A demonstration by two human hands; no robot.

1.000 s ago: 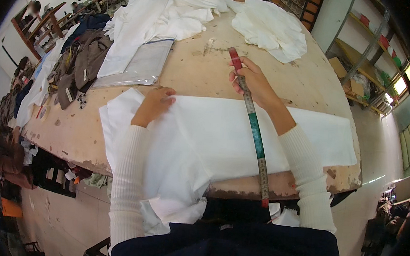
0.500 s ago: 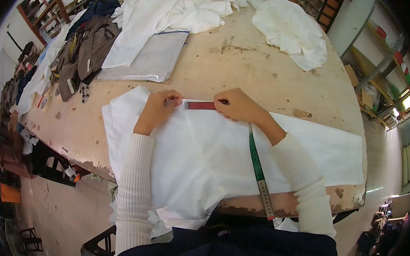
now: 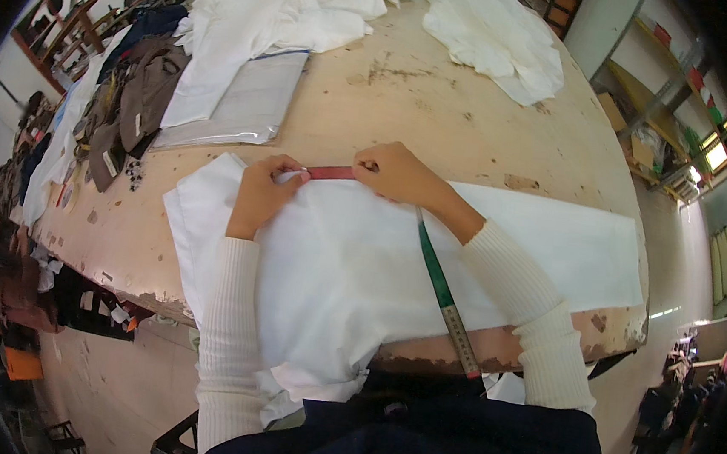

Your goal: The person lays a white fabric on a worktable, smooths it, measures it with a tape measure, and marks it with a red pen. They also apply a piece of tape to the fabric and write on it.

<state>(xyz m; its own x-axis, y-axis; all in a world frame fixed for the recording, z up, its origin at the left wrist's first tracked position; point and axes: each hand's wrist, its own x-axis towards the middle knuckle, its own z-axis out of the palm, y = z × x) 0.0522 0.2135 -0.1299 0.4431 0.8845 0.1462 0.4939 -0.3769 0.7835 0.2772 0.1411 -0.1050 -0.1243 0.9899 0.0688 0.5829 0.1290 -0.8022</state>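
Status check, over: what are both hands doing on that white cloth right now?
Left hand and right hand pinch a measuring tape flat along the white cloth edge. Tape's green end trails off the table. Nothing blocking.

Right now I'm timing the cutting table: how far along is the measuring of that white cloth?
Done: the white cloth lies spread flat on the wooden table. In hand: the left hand and right hand stretch the red end of the measuring tape along the cloth's far edge, while its green length trails toward the body. Left: no marks or cuts show on the cloth.
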